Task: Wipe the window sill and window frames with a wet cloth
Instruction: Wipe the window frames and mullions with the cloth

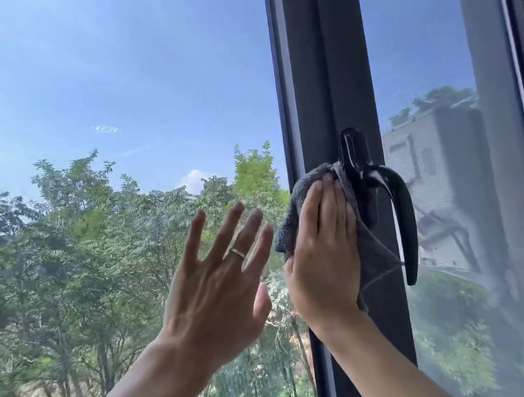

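The right hand (322, 243), fingers flat, presses a grey cloth (296, 223) on the dark window frame (314, 85) just left of the handle (388, 194); the left hand (219, 281) hovers open. Firm, flat vertical strokes should skirt the handle.

Grey cloth (296, 223) bunched against dark vertical window frame (318, 67), beside handle

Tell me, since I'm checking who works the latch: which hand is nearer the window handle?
Right. The right hand presses the cloth on the frame right beside the handle; the left hand is spread farther left, before the glass.
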{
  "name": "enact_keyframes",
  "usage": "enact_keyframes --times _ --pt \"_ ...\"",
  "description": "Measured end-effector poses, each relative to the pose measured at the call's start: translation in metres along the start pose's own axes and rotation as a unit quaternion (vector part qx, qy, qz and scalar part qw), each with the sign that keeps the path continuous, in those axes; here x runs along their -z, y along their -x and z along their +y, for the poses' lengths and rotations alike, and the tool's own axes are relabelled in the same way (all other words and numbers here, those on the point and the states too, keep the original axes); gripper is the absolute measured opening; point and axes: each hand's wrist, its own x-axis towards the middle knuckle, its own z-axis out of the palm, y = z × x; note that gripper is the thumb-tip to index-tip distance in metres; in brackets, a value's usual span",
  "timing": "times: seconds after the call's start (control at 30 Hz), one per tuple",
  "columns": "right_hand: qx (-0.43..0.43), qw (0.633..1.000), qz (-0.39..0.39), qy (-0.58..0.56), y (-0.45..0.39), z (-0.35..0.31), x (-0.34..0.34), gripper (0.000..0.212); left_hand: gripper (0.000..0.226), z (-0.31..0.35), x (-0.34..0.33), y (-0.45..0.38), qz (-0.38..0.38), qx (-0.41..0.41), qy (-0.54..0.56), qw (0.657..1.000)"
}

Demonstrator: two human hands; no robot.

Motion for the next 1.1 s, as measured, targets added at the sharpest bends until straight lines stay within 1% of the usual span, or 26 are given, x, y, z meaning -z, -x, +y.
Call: enact_keyframes --times 0.1,0.17,0.2,0.33,0.43,0.53,0.7,0.8,0.9,1.0,1.07,1.1 --pt "0.016 1.0 0.013 0.004 0.006 0.003 0.0 0.079 0.075 -0.007 0.006 -0.01 0.017 -0.001 0.006 1.0" --pt "0.01 1.0 -0.005 0.017 0.017 0.002 0.0 0.084 0.074 -0.015 0.009 -0.016 0.026 -0.009 -0.002 1.0" --pt "0.01 1.0 -0.009 0.021 0.012 0.001 -0.001 0.085 0.073 -0.018 0.009 -0.018 0.031 -0.013 -0.007 0.999" --pt "-0.004 0.999 0.02 0.028 -0.05 -0.012 -0.002 0.08 0.072 -0.036 0.013 -0.042 0.034 -0.002 -0.006 0.999" --pt "-0.005 0.999 0.038 0.015 -0.04 -0.012 0.0 0.083 0.072 -0.043 0.015 -0.057 0.039 0.01 0.003 0.999" --pt "0.003 1.0 0.004 0.013 -0.029 -0.007 0.0 0.091 0.071 -0.046 0.016 -0.067 0.051 0.004 -0.002 0.999" --pt "0.007 0.998 0.05 0.033 -0.113 -0.015 -0.005 0.081 0.072 -0.058 0.02 -0.089 0.058 0.028 -0.007 0.998" --pt "0.007 0.998 0.06 0.015 -0.112 -0.014 -0.004 0.082 0.071 -0.062 0.023 -0.095 0.063 0.036 0.0 0.997" --pt "0.011 0.999 0.039 0.01 -0.102 -0.012 -0.004 0.084 0.07 -0.068 0.025 -0.101 0.076 0.043 0.002 0.996" --pt "0.013 0.997 0.066 0.021 -0.161 -0.018 -0.006 0.079 0.07 -0.078 0.027 -0.111 0.082 0.049 -0.003 0.995" --pt "0.005 0.999 0.052 0.004 -0.197 -0.024 -0.001 0.075 0.07 -0.085 0.029 -0.118 0.076 0.052 -0.01 0.996" --pt "0.004 0.999 0.043 -0.005 -0.199 -0.025 0.0 0.074 0.071 -0.087 0.028 -0.119 0.077 0.053 -0.013 0.996"
